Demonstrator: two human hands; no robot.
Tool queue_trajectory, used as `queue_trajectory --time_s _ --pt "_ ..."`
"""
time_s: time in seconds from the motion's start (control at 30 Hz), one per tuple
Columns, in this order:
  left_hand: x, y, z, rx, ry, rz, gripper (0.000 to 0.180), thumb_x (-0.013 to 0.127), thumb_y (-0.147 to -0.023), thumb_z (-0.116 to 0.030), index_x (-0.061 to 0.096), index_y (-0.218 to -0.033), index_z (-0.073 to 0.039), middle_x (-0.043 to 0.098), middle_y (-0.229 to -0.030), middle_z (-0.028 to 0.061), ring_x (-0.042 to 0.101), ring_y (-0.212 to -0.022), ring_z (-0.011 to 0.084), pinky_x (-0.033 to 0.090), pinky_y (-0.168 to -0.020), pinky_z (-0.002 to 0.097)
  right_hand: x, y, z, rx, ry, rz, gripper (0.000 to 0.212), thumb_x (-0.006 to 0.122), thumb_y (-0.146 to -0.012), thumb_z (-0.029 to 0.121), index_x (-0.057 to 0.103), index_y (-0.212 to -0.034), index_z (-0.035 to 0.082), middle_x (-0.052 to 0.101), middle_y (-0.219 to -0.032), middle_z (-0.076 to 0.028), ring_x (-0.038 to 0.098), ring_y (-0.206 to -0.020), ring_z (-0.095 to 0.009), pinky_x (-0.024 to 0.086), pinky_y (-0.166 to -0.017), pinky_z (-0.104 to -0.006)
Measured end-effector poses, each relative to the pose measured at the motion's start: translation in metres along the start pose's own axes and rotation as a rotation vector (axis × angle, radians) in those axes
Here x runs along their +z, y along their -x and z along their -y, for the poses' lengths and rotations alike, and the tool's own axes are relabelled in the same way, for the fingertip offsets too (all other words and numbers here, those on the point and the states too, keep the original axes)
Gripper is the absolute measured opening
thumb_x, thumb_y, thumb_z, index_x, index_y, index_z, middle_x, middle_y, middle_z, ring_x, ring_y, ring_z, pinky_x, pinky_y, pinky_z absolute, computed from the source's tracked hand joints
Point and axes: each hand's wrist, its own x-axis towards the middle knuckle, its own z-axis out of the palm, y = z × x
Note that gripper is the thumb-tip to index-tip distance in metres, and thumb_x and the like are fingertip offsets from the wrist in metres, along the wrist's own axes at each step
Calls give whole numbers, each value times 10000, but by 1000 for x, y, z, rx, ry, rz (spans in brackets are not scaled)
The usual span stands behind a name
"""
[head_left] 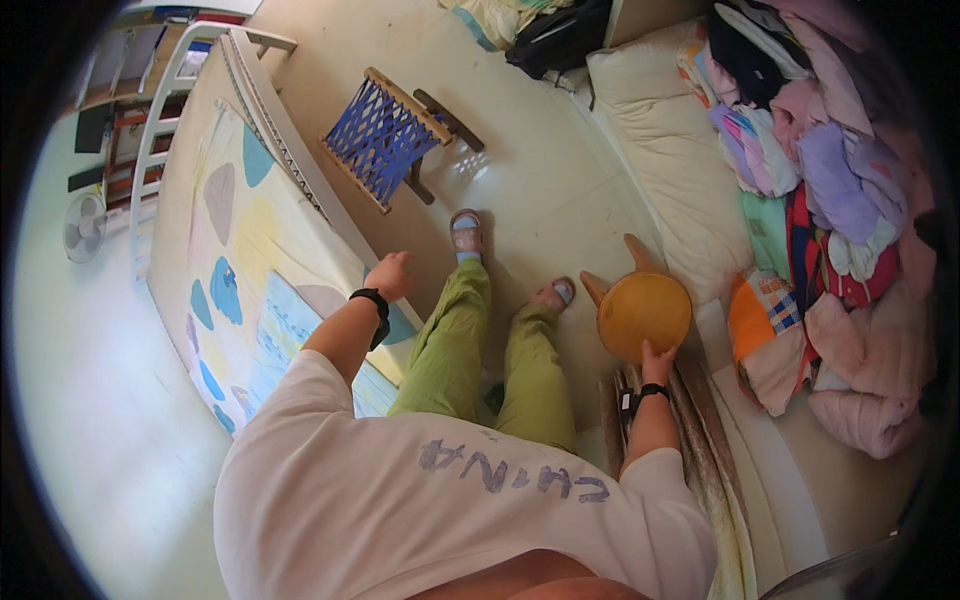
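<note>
My right hand grips the near edge of a round wooden stool, thumb on top of its yellow-brown seat. Two of the stool's legs stick out past the seat on its far and left sides. The fingers under the seat's edge are hidden. My left hand is over the edge of a bed, its fingers curled in and nothing visible in them. Below it lies a patterned bed sheet with blue, grey and yellow shapes.
Ahead stands a folding stool with blue woven straps. To the right are a cream mattress and a heap of clothes and bedding. Long brown boards lie beside my right arm. A white fan stands far left; a black bag is at the top.
</note>
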Motion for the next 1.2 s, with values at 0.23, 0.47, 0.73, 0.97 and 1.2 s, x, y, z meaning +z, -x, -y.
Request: queue_trajectory --time_s 0.23,0.47,0.73,0.97,1.2 --pt "9 -39 26 -161 134 -136 571 651 -858 -234 467 -1375 -79 548 -1317 231 531 -1229 390 450 -1031 442 -6 -44 11 148 45 -217 1010 708 -852 483 177 -1532 -43 334 -1528 -252 392 -1366 -394 354 -1118 -468" --pt "34 -93 71 -279 310 -287 665 644 -893 -313 392 -1440 -31 560 -1309 255 548 -1208 396 459 -1007 461 -25 -45 50 163 -234 195 844 733 -873 400 341 -1480 -36 462 -1454 -176 478 -1296 -296 379 -1070 -397" --pt "16 -141 76 -352 564 -263 719 589 -938 -434 347 -1459 -4 568 -1317 242 555 -1192 411 463 -990 465 58 -7 169 -41 -558 355 493 673 -943 224 514 -1341 -21 573 -1333 -99 545 -1177 -236 424 -1000 -357" --pt "34 -198 92 -548 790 -549 770 641 -885 -531 434 -1336 58 664 -1125 214 655 -1008 347 512 -878 437 97 49 206 -69 -288 271 452 686 -935 234 550 -1287 -15 617 -1262 -97 580 -1110 -202 442 -964 -341" --pt "-51 -199 82 -385 1704 -378 318 722 -867 -324 593 -905 -36 578 -711 26 558 -595 143 458 -535 305 81 120 271 -192 -56 334 377 700 -927 185 586 -1227 -11 666 -1135 -77 624 -986 -179 493 -878 -314"
